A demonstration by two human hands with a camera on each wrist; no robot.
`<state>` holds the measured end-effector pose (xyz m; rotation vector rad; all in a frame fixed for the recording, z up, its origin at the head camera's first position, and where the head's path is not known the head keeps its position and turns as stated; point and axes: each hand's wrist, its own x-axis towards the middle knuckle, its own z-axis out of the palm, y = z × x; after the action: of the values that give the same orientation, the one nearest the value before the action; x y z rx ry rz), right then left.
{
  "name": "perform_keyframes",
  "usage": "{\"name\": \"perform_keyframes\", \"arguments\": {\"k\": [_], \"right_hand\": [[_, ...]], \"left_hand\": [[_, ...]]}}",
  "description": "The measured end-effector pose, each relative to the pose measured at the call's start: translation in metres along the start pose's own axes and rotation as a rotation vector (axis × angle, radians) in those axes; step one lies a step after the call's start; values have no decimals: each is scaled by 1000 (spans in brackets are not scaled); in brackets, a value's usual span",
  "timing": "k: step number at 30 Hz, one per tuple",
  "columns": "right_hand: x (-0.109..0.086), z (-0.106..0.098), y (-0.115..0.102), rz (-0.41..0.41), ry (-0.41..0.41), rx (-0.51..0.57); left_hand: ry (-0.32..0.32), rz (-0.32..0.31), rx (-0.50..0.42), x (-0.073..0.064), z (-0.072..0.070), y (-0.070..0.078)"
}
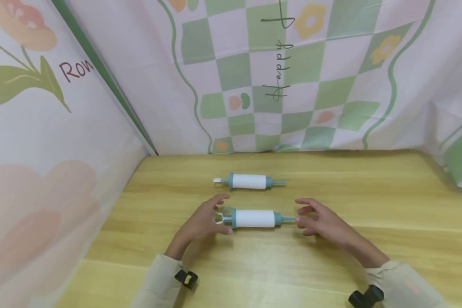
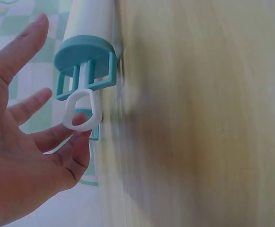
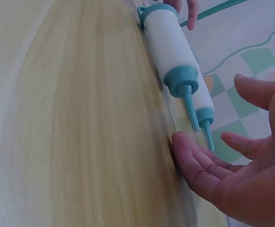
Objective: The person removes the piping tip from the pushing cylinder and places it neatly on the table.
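Note:
Two syringe-like dispensers lie on the wooden table, one behind the other. The nearer syringe point(image 1: 255, 218) has a white barrel, teal end caps, a thin teal nozzle point(image 3: 189, 106) and a white ring handle point(image 2: 97, 109). At the ring end is my left hand point(image 1: 205, 220), thumb and fingers spread to either side of the handle. My right hand point(image 1: 323, 224) stands at the nozzle end, with loosely bent fingers close to the tip. Neither hand is curled round the syringe. A like syringe, the farther one point(image 1: 249, 181), lies parallel behind it, its nozzle also pointing right.
The wooden table point(image 1: 312, 261) runs back to a hanging cloth point(image 1: 231, 72) with green checks and flowers. Another printed cloth point(image 1: 54, 141) hangs along the left side. Dark wrist devices point(image 1: 186, 279) sit on both sleeves.

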<state>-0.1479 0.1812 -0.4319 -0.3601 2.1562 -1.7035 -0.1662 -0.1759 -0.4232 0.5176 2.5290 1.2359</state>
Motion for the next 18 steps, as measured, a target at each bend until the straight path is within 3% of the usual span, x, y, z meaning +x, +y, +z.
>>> {"name": "perform_keyframes", "arguments": {"k": [6, 12, 18], "right_hand": [[6, 8, -1, 67, 6, 98], [12, 20, 0, 89, 36, 201], [14, 25, 3, 97, 37, 223]], "left_hand": [[-6, -20, -31, 0, 2, -2], [5, 0, -21, 2, 4, -5], [15, -9, -22, 4, 7, -8]]}}
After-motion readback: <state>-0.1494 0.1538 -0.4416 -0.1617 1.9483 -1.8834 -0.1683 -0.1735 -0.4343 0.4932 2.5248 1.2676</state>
